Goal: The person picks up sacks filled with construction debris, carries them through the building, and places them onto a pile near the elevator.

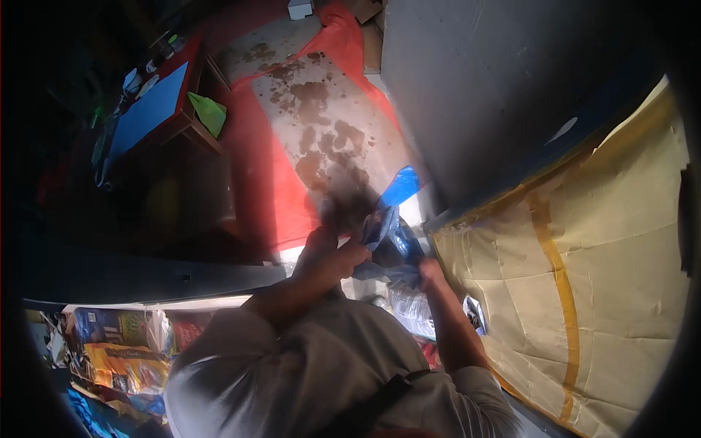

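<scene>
My left hand is closed on the left edge of a blue plastic bag, in front of my body. My right hand grips the bag's right side. The bag hangs between the two hands, its mouth spread and dark inside; its contents cannot be made out. A brighter blue flap sticks up from its top. Beneath the bag, near my right forearm, lies a clear plastic package.
Wet patches mark the floor between red sheets. A table with a blue top stands at the upper left. Brown paper with yellow tape covers a panel at right. Colourful packets lie at lower left.
</scene>
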Demonstrator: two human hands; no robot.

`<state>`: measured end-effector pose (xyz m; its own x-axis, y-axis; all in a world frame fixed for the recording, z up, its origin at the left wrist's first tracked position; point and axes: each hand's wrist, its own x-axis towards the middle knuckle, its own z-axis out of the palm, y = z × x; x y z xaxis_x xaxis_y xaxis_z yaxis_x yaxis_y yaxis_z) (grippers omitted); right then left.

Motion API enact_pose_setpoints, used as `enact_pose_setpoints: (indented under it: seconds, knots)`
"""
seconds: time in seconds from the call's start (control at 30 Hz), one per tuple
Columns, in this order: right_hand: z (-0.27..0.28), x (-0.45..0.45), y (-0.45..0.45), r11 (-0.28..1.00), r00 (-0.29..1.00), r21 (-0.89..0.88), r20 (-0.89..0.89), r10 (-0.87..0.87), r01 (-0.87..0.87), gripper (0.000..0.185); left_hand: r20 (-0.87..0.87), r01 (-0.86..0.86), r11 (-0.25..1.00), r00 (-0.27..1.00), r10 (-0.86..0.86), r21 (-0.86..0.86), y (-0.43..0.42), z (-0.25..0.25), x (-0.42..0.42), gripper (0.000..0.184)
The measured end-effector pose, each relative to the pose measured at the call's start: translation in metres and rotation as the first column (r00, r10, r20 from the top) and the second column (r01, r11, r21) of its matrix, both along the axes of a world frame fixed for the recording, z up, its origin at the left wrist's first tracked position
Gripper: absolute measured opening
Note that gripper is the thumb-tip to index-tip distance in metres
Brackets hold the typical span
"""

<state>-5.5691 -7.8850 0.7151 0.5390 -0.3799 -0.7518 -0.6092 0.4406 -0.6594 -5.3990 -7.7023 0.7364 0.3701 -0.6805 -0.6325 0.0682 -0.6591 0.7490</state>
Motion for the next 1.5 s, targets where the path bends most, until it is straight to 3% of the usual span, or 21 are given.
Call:
enact_pose_setpoints:
  seconds: [0.07, 0.1, 0.13, 0.17, 0.2, 0.23, 0.43, 0.53, 0.6, 0.63, 0.73, 0.77, 0.83, 0.9, 1.0, 1.17, 1.2, 1.27, 1.37, 1.43, 1.5]
  knots:
    - [-0.096, 0.021, -0.046, 0.928, 0.971, -0.3, 0.017, 0.237, -0.222, 0.021, 0.254, 0.326, 0.939, 0.904, -0.343, 0.106, -0.03, -0.019, 0.057, 0.045]
    - [-0.142, 0.032, -0.067, 0.891, 0.959, -0.373, 0.01, 0.283, -0.259, 0.021, 0.026, 0.203, 0.976, 0.978, -0.206, 0.082, -0.043, -0.028, 0.083, 0.042]
    - [-0.238, 0.028, -0.095, 0.802, 0.926, -0.523, 0.058, 0.373, -0.289, 0.021, 0.101, 0.349, 0.933, 0.929, -0.357, 0.088, -0.062, -0.027, 0.12, 0.04]
    - [-0.157, 0.085, -0.099, 0.935, 0.985, -0.314, -0.012, 0.172, -0.167, 0.02, 0.182, 0.48, 0.872, 0.853, -0.49, 0.097, -0.082, -0.026, 0.157, 0.037]
    - [-0.085, 0.143, -0.096, 0.996, 0.991, -0.078, -0.121, -0.063, 0.054, 0.019, 0.469, 0.76, 0.594, 0.437, -0.767, 0.263, -0.089, -0.014, 0.186, 0.033]
    - [-0.041, 0.188, -0.095, 0.983, 0.962, 0.003, -0.207, -0.177, 0.181, 0.019, 0.565, 0.859, 0.476, 0.301, -0.768, 0.19, -0.096, 0.017, 0.226, 0.031]
    - [0.046, 0.364, -0.139, 0.954, 0.856, -0.014, -0.438, -0.276, 0.3, 0.022, 0.674, 0.779, 0.625, 0.434, -0.598, 0.053, -0.15, -0.028, 0.356, 0.014]
    - [0.03, 0.411, -0.161, 0.983, 0.86, 0.045, -0.494, -0.132, 0.177, 0.021, 0.382, 0.712, 0.67, 0.571, -0.726, 0.209, -0.165, 0.033, 0.42, 0.028]
    - [0.016, 0.446, -0.168, 0.99, 0.872, 0.073, -0.485, -0.074, 0.124, 0.021, 0.323, 0.575, 0.812, 0.753, -0.573, 0.102, -0.151, 0.012, 0.442, 0.034]
    - [0.009, 0.463, -0.173, 0.996, 0.879, 0.057, -0.475, -0.039, 0.075, 0.021, 0.132, 0.288, 0.958, 0.949, -0.287, 0.013, -0.135, -0.047, 0.434, 0.037]
    - [-0.053, 0.504, -0.201, 0.99, 0.915, -0.008, -0.382, 0.126, -0.139, 0.021, -0.237, -0.175, 0.921, 0.934, 0.267, 0.348, -0.171, -0.013, 0.471, 0.04]
    - [-0.1, 0.506, -0.217, 0.958, 0.917, -0.061, -0.312, 0.249, -0.281, 0.021, -0.172, -0.173, 0.931, 0.956, 0.237, 0.322, -0.171, -0.031, 0.472, 0.038]
    - [-0.175, 0.509, -0.249, 0.672, 0.742, -0.319, -0.218, 0.634, -0.668, 0.023, -0.077, -0.152, 0.935, 0.98, 0.185, 0.321, -0.179, -0.049, 0.47, 0.037]
    - [-0.104, 0.584, -0.268, -0.085, 0.222, -0.492, -0.532, 0.817, -0.866, 0.022, -0.025, -0.108, 0.911, 0.991, 0.128, 0.399, -0.21, 0.002, 0.495, 0.037]
    - [-0.172, 0.614, -0.283, 0.291, 0.534, -0.496, -0.468, 0.704, -0.818, 0.023, -0.002, -0.178, 0.881, 0.98, 0.199, 0.438, -0.252, -0.01, 0.499, 0.036]
    - [-0.186, 0.607, -0.32, 0.648, 0.652, -0.116, -0.267, 0.71, -0.753, 0.037, -0.012, -0.245, 0.875, 0.961, 0.275, 0.417, -0.262, -0.121, 0.462, 0.043]
    - [-0.157, 0.612, -0.317, 0.558, 0.584, -0.178, -0.321, 0.745, -0.81, 0.035, 0.079, -0.182, 0.9, 0.983, 0.165, 0.397, -0.255, -0.143, 0.445, 0.05]
    - [-0.217, 0.56, -0.322, 0.542, 0.587, -0.256, -0.157, 0.794, -0.801, 0.035, 0.093, -0.428, 0.782, 0.895, 0.436, 0.453, -0.255, -0.116, 0.459, 0.065]
    - [-0.172, 0.581, -0.32, 0.801, 0.727, 0.137, -0.354, 0.589, -0.582, 0.028, 0.171, -0.694, 0.486, 0.65, 0.741, 0.531, -0.269, -0.1, 0.524, 0.081]
    - [-0.175, 0.576, -0.317, 0.878, 0.86, 0.331, -0.263, 0.437, -0.345, 0.024, 0.069, -0.658, 0.384, 0.552, 0.831, 0.648, -0.292, -0.098, 0.557, 0.078]
    - [-0.175, 0.582, -0.314, 0.885, 0.933, 0.427, -0.206, 0.295, -0.185, 0.021, 0.08, -0.622, 0.441, 0.631, 0.772, 0.647, -0.299, -0.131, 0.563, 0.069]
